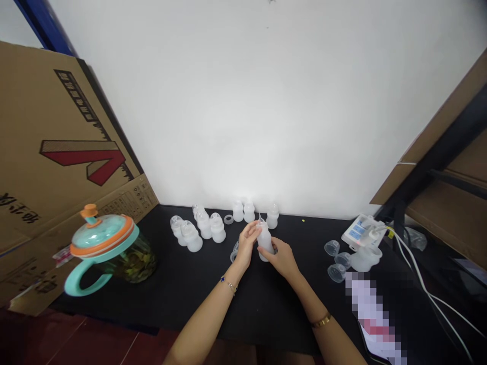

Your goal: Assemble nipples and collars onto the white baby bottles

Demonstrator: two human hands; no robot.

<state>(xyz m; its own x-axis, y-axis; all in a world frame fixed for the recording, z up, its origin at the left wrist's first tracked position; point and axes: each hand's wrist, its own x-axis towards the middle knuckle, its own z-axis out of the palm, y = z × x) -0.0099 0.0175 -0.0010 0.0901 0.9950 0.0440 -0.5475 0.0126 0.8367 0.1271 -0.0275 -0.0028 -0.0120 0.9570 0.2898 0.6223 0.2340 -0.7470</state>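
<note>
A frosted white baby bottle [265, 242] stands upright between my two hands over the middle of the black table. My left hand [247, 244] pinches it at the neck, where a small clear pointed teat [261, 218] sticks up. Round the lower body of the bottle, my right hand [282, 257] is closed with thumb in front. Beside my left wrist lie clear ring-shaped parts [233, 255], partly hidden by that hand. Just behind the held bottle stands another capped bottle [273, 216]. A loose white collar ring [229, 219] lies farther left.
Several capped bottles [204, 225] stand at left, with two bottles [249, 212] by the wall. A teal-lidded jug [133, 261] stands near a cardboard box [76, 126]. At right are clear domed caps [337, 272], a breast pump part [365, 258], white cables [418, 274] and a phone [375, 324].
</note>
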